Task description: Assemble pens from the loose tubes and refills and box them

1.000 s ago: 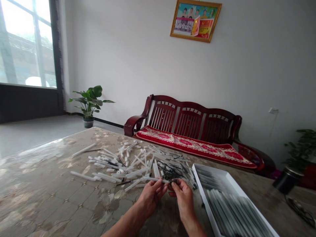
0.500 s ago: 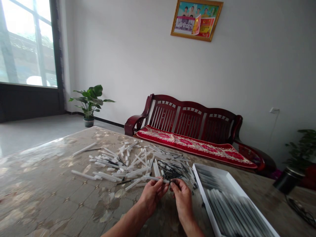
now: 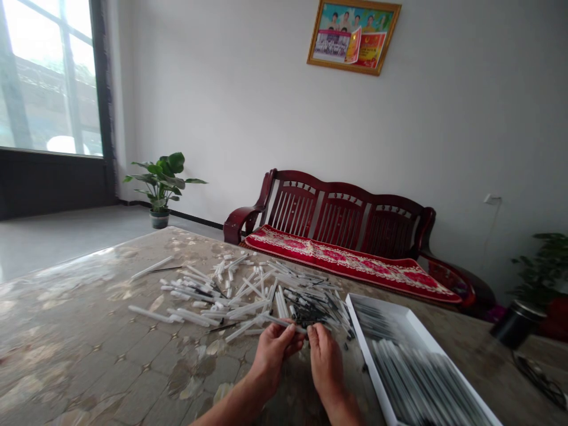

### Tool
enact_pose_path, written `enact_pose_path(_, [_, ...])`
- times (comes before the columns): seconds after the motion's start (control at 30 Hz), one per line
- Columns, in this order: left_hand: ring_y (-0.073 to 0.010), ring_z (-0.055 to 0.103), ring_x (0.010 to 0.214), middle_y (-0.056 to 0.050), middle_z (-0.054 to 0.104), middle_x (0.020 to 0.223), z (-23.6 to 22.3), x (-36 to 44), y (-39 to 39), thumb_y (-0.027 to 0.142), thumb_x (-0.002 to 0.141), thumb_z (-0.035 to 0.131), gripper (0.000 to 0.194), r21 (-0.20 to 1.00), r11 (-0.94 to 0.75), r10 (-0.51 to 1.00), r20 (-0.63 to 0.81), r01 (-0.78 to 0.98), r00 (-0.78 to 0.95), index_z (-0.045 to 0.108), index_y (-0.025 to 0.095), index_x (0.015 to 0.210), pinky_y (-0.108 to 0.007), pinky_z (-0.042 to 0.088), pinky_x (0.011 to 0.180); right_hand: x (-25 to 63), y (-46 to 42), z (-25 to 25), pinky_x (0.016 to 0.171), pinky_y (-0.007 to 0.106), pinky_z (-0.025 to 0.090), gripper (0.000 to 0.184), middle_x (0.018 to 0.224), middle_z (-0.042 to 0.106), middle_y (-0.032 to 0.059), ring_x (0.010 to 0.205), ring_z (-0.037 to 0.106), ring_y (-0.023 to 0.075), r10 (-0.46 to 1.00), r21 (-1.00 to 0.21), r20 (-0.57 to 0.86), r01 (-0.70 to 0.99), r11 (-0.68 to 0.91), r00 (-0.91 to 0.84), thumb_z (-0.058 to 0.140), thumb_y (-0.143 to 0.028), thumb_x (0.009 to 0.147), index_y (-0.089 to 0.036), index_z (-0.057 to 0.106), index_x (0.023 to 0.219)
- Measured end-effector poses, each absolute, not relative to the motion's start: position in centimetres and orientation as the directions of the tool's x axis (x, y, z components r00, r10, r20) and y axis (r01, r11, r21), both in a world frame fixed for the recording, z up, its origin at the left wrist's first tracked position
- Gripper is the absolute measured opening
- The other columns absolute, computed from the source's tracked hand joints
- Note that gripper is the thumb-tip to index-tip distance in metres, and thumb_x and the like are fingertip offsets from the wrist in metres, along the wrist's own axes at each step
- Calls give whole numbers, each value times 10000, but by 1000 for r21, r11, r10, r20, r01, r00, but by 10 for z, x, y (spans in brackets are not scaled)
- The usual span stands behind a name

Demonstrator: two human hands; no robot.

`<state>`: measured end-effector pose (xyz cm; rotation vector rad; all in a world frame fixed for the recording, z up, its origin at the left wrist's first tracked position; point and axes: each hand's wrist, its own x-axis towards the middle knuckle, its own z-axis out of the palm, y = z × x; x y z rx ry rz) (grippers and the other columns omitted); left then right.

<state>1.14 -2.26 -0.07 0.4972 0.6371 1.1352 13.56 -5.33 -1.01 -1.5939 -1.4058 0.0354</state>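
Observation:
My left hand (image 3: pixel 273 355) pinches a white pen barrel (image 3: pixel 277 321) that points left over the marbled table (image 3: pixel 89 343). My right hand (image 3: pixel 323 358) meets it at the barrel's right end, fingers pinched on a small dark part I cannot make out. Both hands hover just in front of a scattered pile of white pen barrels and caps (image 3: pixel 231 293) and dark refills (image 3: pixel 310 307). A white tray (image 3: pixel 355 319) with rows of finished pens lies directly right of my right hand.
A red wooden bench with a red patterned cushion (image 3: pixel 346 236) stands behind the table. A potted plant (image 3: pixel 160 186) sits by the window on the left. A dark pot (image 3: pixel 517 322) and glasses (image 3: pixel 539 378) rest at the table's right end.
Both hands have drawn slightly toward me and lower in the view, still joined at the barrel's end. The pile and tray have not moved.

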Motion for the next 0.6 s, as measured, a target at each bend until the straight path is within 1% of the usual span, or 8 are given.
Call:
enact_pose_path(0.07, [-148, 696, 594, -45, 729, 658, -1, 11, -22, 217, 605, 894, 297, 668, 350, 936, -214, -656, 281, 662, 129, 769, -228, 575, 583, 135, -55, -7, 514, 275, 377, 529, 600, 649, 32, 541, 598, 188, 786, -669, 525, 728, 146, 325, 302, -609, 960, -246, 578, 693])
enact_pose_path(0.13, [-147, 695, 598, -42, 727, 662, -1, 10, -22, 220, 607, 893, 296, 670, 351, 935, -223, -654, 275, 665, 130, 774, -228, 570, 583, 135, -58, -2, 540, 266, 400, 496, 641, 667, 30, 583, 618, 184, 808, -692, 507, 700, 175, 300, 309, -568, 972, -240, 594, 733])
enact_pose_path(0.23, [-151, 699, 608, -42, 725, 665, -1, 9, -21, 215, 609, 891, 297, 673, 359, 933, -232, -647, 277, 662, 132, 778, -229, 567, 590, 135, -61, 1, 599, 261, 427, 414, 720, 686, 29, 660, 631, 184, 827, -701, 500, 681, 213, 256, 376, -539, 957, -233, 601, 792])
enact_pose_path(0.3, [-155, 701, 607, -41, 722, 655, -2, 10, -22, 230, 598, 896, 309, 680, 364, 930, -223, -636, 293, 659, 133, 770, -228, 563, 587, 135, -61, 0, 577, 262, 409, 428, 678, 668, 22, 623, 607, 181, 835, -709, 486, 675, 203, 260, 392, -563, 943, -235, 581, 746])
enact_pose_path(0.43, [-154, 694, 585, -39, 719, 633, -3, 11, -22, 270, 581, 905, 334, 703, 353, 929, -188, -617, 318, 658, 135, 759, -235, 562, 582, 138, -59, -5, 492, 271, 338, 539, 533, 598, 7, 499, 541, 168, 867, -765, 399, 629, 136, 297, 334, -621, 942, -239, 551, 629])
enact_pose_path(0.5, [-151, 692, 583, -42, 720, 641, -3, 11, -22, 266, 583, 905, 331, 704, 351, 932, -196, -617, 306, 658, 134, 759, -231, 561, 574, 138, -59, -6, 494, 269, 339, 532, 537, 594, 2, 505, 543, 168, 863, -774, 404, 617, 146, 303, 336, -611, 946, -236, 566, 646])
enact_pose_path(0.6, [-148, 694, 596, -46, 721, 659, -2, 10, -21, 254, 576, 910, 338, 703, 353, 933, -218, -618, 285, 658, 128, 761, -226, 562, 571, 138, -58, -7, 538, 255, 375, 425, 623, 626, -6, 575, 571, 163, 835, -766, 461, 610, 203, 301, 413, -560, 941, -231, 583, 733])
